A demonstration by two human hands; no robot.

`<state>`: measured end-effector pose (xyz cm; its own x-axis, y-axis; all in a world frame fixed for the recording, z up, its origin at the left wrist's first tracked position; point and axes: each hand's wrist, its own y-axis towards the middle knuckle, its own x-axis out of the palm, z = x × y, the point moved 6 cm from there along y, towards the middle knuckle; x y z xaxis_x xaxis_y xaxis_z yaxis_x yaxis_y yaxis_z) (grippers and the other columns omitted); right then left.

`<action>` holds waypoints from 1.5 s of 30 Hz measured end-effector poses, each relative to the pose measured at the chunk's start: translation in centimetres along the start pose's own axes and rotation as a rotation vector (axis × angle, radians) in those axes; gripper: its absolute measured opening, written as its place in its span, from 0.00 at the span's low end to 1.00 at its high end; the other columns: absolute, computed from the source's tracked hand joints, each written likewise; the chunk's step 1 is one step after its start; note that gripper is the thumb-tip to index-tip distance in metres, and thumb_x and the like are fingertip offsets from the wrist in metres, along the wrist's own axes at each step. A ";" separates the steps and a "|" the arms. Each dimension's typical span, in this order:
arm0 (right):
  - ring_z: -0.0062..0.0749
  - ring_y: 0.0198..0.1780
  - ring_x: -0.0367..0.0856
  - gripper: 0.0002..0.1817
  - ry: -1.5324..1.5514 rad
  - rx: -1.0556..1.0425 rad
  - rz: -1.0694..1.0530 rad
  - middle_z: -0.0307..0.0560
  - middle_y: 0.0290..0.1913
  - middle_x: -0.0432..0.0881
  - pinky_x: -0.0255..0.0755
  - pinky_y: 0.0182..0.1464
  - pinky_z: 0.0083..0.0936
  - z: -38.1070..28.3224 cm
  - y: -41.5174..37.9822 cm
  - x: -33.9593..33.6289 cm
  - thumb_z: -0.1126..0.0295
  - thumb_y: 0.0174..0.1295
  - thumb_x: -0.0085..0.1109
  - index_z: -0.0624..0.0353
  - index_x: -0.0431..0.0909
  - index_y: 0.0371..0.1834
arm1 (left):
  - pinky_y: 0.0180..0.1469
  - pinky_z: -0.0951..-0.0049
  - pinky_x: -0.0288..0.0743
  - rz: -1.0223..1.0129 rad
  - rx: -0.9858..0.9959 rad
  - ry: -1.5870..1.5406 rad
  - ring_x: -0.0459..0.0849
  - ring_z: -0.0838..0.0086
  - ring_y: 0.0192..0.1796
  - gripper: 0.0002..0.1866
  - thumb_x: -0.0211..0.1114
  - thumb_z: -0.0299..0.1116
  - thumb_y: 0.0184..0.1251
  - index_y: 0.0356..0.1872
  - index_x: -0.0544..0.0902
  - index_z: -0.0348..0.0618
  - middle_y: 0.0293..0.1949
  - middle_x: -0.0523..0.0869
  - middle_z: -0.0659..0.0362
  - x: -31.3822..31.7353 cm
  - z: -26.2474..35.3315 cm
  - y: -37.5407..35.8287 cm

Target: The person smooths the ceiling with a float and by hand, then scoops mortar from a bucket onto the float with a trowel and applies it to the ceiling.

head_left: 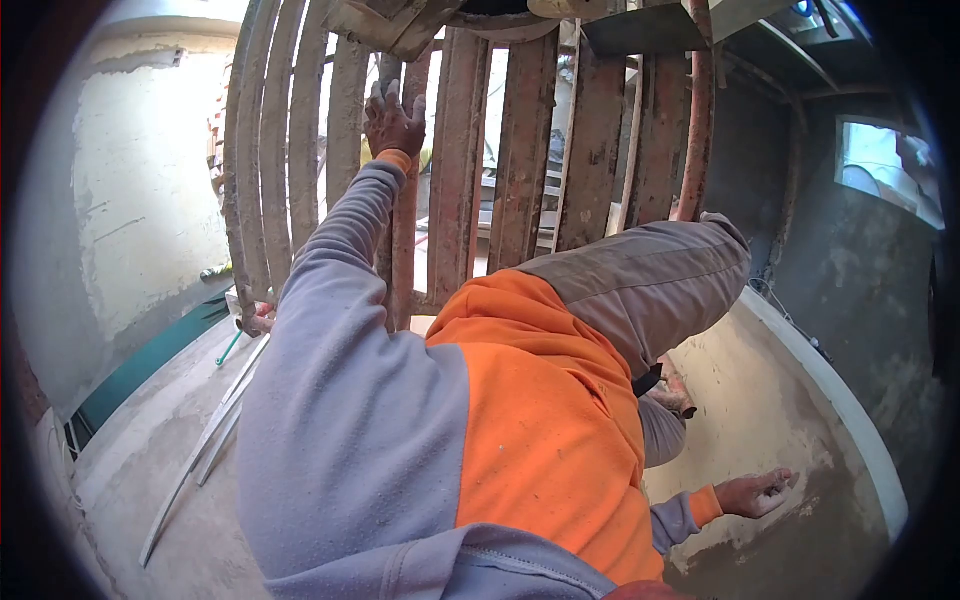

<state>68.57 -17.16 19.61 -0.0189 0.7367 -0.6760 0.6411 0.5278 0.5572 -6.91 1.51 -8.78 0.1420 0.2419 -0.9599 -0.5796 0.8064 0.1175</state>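
Left to right, narrow gaps separate the upright planks (525, 150); a pale ledge (846, 400) edges the plastered surface (755, 395). The left hand (394, 122) reaches up against the planks, fingers slightly spread, grip unclear. The right hand (757, 493) is at the plastered surface, fingers curled, contents unclear. Metal strips (214, 425) lie far left; a bent trouser leg (650, 280) crosses before the planks.

the slatted platform (525, 150) carries a dusty board (390, 28) and a dark flat sheet (645, 32).
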 end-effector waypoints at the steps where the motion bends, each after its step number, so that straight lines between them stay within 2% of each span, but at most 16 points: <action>1: 0.29 0.41 0.79 0.21 -0.012 0.018 -0.007 0.55 0.57 0.81 0.75 0.44 0.23 -0.1 0.0 0.0 0.60 0.71 0.58 0.74 0.77 0.43 | 0.69 0.48 0.57 0.003 0.005 -0.002 0.59 0.49 0.73 0.34 0.53 0.57 0.69 0.69 0.66 0.48 0.72 0.61 0.43 0.0 0.0 0.0; 11: 0.31 0.42 0.80 0.21 -0.007 -0.042 -0.017 0.55 0.55 0.82 0.75 0.46 0.24 -1.9 -0.5 0.6 0.59 0.71 0.57 0.73 0.78 0.46 | 0.68 0.49 0.59 0.042 0.026 0.008 0.61 0.49 0.72 0.33 0.56 0.56 0.68 0.68 0.68 0.48 0.70 0.63 0.44 -0.1 -0.2 -0.1; 20: 0.32 0.42 0.81 0.24 -0.018 -0.039 -0.020 0.55 0.51 0.83 0.76 0.46 0.25 -0.4 -0.3 0.4 0.54 0.71 0.57 0.71 0.79 0.44 | 0.68 0.49 0.60 0.048 0.047 0.004 0.62 0.49 0.71 0.32 0.56 0.56 0.68 0.67 0.69 0.47 0.71 0.62 0.44 -0.4 0.0 -0.2; 23: 0.32 0.43 0.81 0.23 -0.072 0.000 -0.023 0.55 0.49 0.84 0.76 0.46 0.25 -0.4 -0.2 0.4 0.56 0.72 0.56 0.71 0.79 0.45 | 0.69 0.49 0.59 0.042 0.049 0.016 0.60 0.49 0.72 0.33 0.55 0.56 0.68 0.67 0.68 0.47 0.71 0.61 0.44 -0.1 -0.2 -0.2; 26: 0.33 0.43 0.82 0.22 -0.014 -0.028 -0.008 0.54 0.50 0.84 0.76 0.47 0.25 -2.1 -0.6 0.7 0.57 0.72 0.56 0.71 0.80 0.45 | 0.70 0.49 0.58 0.033 0.033 0.011 0.59 0.48 0.73 0.34 0.55 0.57 0.68 0.68 0.68 0.48 0.72 0.60 0.44 0.1 -0.4 -0.1; 32: 0.33 0.43 0.82 0.21 0.023 -0.108 -0.008 0.56 0.51 0.84 0.77 0.48 0.25 -1.4 -0.6 0.8 0.58 0.71 0.57 0.72 0.80 0.48 | 0.71 0.50 0.56 0.021 0.012 -0.013 0.59 0.48 0.73 0.34 0.55 0.57 0.67 0.69 0.68 0.48 0.73 0.59 0.44 0.2 -0.6 -0.2; 41: 0.34 0.42 0.83 0.22 0.007 -0.056 0.020 0.55 0.46 0.84 0.78 0.47 0.26 -0.8 -0.4 0.4 0.57 0.71 0.58 0.72 0.79 0.48 | 0.70 0.49 0.57 0.020 0.014 -0.005 0.59 0.49 0.73 0.34 0.55 0.58 0.68 0.69 0.67 0.48 0.72 0.61 0.44 0.5 -0.5 -0.4; 45: 0.33 0.45 0.83 0.20 0.063 -0.029 0.036 0.55 0.47 0.85 0.77 0.46 0.24 -1.0 -0.8 0.5 0.61 0.69 0.60 0.72 0.80 0.50 | 0.70 0.47 0.57 0.031 0.029 0.014 0.60 0.49 0.73 0.34 0.54 0.58 0.68 0.69 0.67 0.49 0.71 0.62 0.44 0.6 -0.7 -0.2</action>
<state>67.26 -16.81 19.36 -0.0445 0.7800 -0.6242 0.6200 0.5115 0.5950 -7.25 1.10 -9.57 0.1133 0.2598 -0.9590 -0.5602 0.8139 0.1543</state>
